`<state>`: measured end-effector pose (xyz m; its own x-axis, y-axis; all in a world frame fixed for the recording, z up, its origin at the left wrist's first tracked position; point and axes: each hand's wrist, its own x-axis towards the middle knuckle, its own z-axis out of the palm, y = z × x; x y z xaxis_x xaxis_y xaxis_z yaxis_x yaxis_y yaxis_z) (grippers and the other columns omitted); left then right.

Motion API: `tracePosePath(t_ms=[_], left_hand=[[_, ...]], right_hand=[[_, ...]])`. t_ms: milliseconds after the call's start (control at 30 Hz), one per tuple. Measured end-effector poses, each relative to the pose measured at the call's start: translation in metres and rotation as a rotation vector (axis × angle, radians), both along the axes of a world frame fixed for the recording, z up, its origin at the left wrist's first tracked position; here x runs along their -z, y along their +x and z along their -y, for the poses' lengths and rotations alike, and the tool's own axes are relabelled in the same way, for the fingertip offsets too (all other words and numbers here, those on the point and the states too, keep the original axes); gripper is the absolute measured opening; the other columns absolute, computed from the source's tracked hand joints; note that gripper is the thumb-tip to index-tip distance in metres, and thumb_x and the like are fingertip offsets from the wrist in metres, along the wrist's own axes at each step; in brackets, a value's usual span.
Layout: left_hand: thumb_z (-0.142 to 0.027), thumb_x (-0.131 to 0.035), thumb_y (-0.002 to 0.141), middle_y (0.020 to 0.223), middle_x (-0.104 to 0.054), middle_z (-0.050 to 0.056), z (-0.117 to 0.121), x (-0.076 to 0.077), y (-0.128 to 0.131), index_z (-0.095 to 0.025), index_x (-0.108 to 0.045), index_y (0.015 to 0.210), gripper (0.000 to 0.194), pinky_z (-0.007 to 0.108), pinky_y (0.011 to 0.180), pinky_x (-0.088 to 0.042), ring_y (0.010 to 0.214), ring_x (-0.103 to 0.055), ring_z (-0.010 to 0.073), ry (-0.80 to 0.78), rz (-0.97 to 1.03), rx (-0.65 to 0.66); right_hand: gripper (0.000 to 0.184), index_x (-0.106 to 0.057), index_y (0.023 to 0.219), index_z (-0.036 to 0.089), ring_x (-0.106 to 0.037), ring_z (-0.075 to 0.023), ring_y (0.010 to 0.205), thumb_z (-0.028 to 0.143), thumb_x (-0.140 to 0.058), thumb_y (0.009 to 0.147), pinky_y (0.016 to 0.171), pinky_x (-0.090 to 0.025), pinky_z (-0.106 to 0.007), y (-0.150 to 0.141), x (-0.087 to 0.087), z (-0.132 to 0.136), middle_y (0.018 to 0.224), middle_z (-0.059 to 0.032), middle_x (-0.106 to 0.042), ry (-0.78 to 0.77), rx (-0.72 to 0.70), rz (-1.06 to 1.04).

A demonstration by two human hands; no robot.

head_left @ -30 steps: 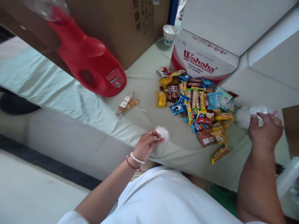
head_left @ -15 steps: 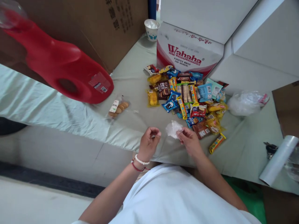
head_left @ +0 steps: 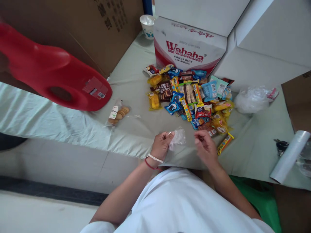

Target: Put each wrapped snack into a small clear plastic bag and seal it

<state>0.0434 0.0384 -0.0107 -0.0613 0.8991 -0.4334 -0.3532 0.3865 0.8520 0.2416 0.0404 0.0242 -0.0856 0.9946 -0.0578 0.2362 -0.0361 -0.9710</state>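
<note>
A small crumpled clear plastic bag (head_left: 178, 137) is pinched between the thumb and fingers of my left hand (head_left: 162, 145), just above the cloth near the front edge. To the right of the bag and apart from it is my right hand (head_left: 206, 147), its fingers curled and smeared by motion; I cannot tell whether anything is in them. Beyond both hands lies a pile of wrapped snacks (head_left: 189, 92). One yellow snack bar (head_left: 225, 143) rests separately near my right hand. A packet of round biscuits (head_left: 119, 113) lies to the left.
A large red jug (head_left: 60, 77) stands at the left against a brown carton (head_left: 97, 35). Behind the snacks are a Wahaha box (head_left: 189, 48) and a paper cup (head_left: 147, 27). A bunch of clear bags (head_left: 252, 99), a plastic roll (head_left: 290, 157) and scissors (head_left: 281, 145) are on the right.
My right hand came from the bunch of bags at the right, took the small plastic bag, then let it go and moved right. The bag is now in my left hand.
</note>
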Motion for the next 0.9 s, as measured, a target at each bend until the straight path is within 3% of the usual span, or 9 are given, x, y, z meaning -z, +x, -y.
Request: tracePosePath(t_ms=[67,167,267,367,500,567,700,800,900], left_hand=[[-0.071,-0.077,0.073,0.049,-0.036,-0.007,0.001,0.0,0.003,-0.021,-0.042,0.053,0.065,0.025,0.049,-0.025,0.049,-0.031,0.0071,0.022,-0.058,0.038],[-0.076,-0.071,0.076,0.056,-0.048,-0.004,0.006,-0.002,0.007,-0.02,-0.054,0.064,0.059,0.025,0.052,-0.033,0.053,-0.041,0.0101,0.061,-0.023,0.135],[-0.063,-0.087,0.064,0.074,-0.062,-0.001,0.01,-0.002,0.006,-0.019,-0.064,0.084,0.054,0.025,0.061,-0.041,0.066,-0.051,0.0124,0.121,-0.056,0.199],[-0.051,-0.091,0.063,0.071,-0.063,-0.002,0.01,-0.001,-0.003,-0.017,-0.068,0.081,0.045,0.024,0.064,-0.041,0.067,-0.052,0.0116,0.094,-0.104,0.199],[-0.048,-0.094,0.061,0.06,-0.059,-0.005,0.008,-0.001,-0.02,-0.016,-0.064,0.07,0.044,0.021,0.059,-0.041,0.058,-0.052,0.008,0.035,0.058,0.129],[-0.047,-0.094,0.062,0.06,-0.059,-0.005,0.009,-0.002,-0.026,-0.016,-0.062,0.069,0.046,0.02,0.056,-0.043,0.054,-0.053,0.0066,-0.017,0.2,0.105],[-0.043,-0.088,0.075,0.068,-0.068,-0.002,0.009,-0.002,-0.031,-0.016,-0.062,0.077,0.037,0.022,0.056,-0.053,0.055,-0.063,0.0099,-0.179,0.435,0.06],[-0.037,-0.076,0.086,0.085,-0.077,0.006,0.006,-0.006,-0.032,-0.016,-0.063,0.083,0.025,0.028,0.07,-0.061,0.08,-0.075,0.0174,-0.252,0.571,0.015],[-0.041,-0.074,0.086,0.12,-0.073,0.013,0.004,-0.013,-0.028,-0.018,-0.064,0.091,0.026,0.039,0.096,-0.059,0.122,-0.068,0.0259,-0.137,0.665,-0.036]], right_hand=[[0.035,-0.07,0.117,0.029,-0.058,-0.0215,0.088,0.043,-0.074,0.085,0.079,-0.05,-0.035,-0.004,-0.003,0.002,0.109,-0.0069,-0.064,0.122,-0.181,0.137],[0.018,-0.073,0.105,0.027,-0.059,-0.0215,0.082,0.037,-0.067,0.091,0.074,-0.048,-0.034,-0.016,-0.001,0.0,0.096,-0.0063,-0.066,0.125,-0.292,0.204],[0.018,-0.072,0.093,0.024,-0.054,-0.0176,0.07,0.04,-0.064,0.093,0.065,-0.042,-0.029,-0.02,0.006,-0.005,0.078,-0.0019,-0.062,-0.021,-0.23,0.116],[0.027,-0.07,0.086,0.022,-0.051,-0.0154,0.068,0.049,-0.069,0.089,0.062,-0.04,-0.026,-0.009,0.011,-0.01,0.075,0.0005,-0.059,-0.195,-0.142,-0.056],[0.03,-0.072,0.081,0.023,-0.058,-0.0184,0.097,0.052,-0.076,0.084,0.081,-0.047,-0.029,0.018,0.011,-0.018,0.11,-0.0041,-0.064,-0.095,0.016,-0.159],[0.034,-0.071,0.077,0.022,-0.058,-0.0187,0.097,0.055,-0.075,0.085,0.08,-0.048,-0.029,0.03,0.012,-0.02,0.114,-0.0048,-0.064,-0.105,0.035,-0.167],[0.043,-0.063,0.072,0.023,-0.047,-0.013,0.06,0.063,-0.074,0.083,0.053,-0.043,-0.025,0.035,0.014,-0.016,0.069,0.0009,-0.054,-0.325,0.057,-0.223],[0.049,-0.058,0.071,0.023,-0.039,-0.0092,0.047,0.066,-0.08,0.075,0.04,-0.034,-0.023,0.029,0.015,-0.014,0.058,0.0057,-0.045,-0.462,0.095,-0.296],[0.055,-0.055,0.072,0.022,-0.036,-0.0054,0.04,0.067,-0.086,0.066,0.034,-0.027,-0.02,0.021,0.013,-0.013,0.057,0.0083,-0.044,-0.534,0.175,-0.331]])
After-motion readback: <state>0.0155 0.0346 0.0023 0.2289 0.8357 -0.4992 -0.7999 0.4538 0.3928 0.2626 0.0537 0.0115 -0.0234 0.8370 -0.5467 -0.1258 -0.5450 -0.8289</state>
